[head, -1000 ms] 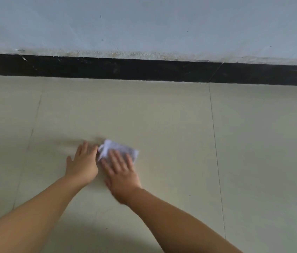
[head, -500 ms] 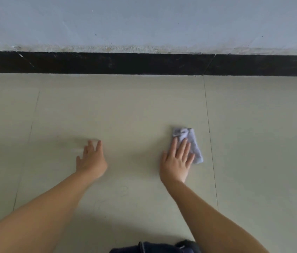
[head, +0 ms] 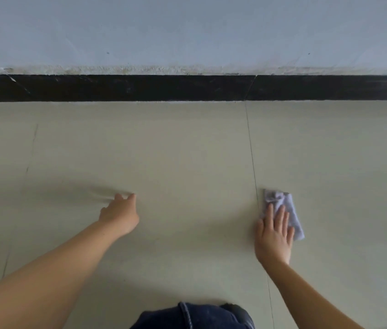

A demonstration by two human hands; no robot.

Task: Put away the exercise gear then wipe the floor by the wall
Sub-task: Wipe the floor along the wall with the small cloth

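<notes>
**A:** Right hand (head: 273, 236) status?

**B:** Fingers straight and close together, pressing flat on the cloth (head: 282, 210), not curled round it. The cloth is a small folded pale rag, flat on the floor (head: 187, 150), and it sticks out past the fingertips on the side away from the grout line (head: 252, 148).

**A:** Position vs that line?

**B:** Just right of it, nearly touching. One second ago the cloth sat well left of the line, beside the left hand. Half a second ago it was just short of the line. So that's one sweep rightward across the whole tile and over the joint.

**A:** Left hand (head: 120, 213)?

**B:** Well left of the line and planted on the floor, holding nothing. Fingertips are blurred but look loosely extended. It's in roughly the same spot as before, so I'd call it a brace.

**A:** Task impact?

**B:** No exercise gear in view, so the wiping phase is underway. The swept band is well short of the black skirting (head: 140, 87), and the strip against the wall (head: 187, 32) looks unwiped, so I'd guess later passes go there. A dark denim knee (head: 195, 317) shows at the bottom edge, left of the line.
</notes>
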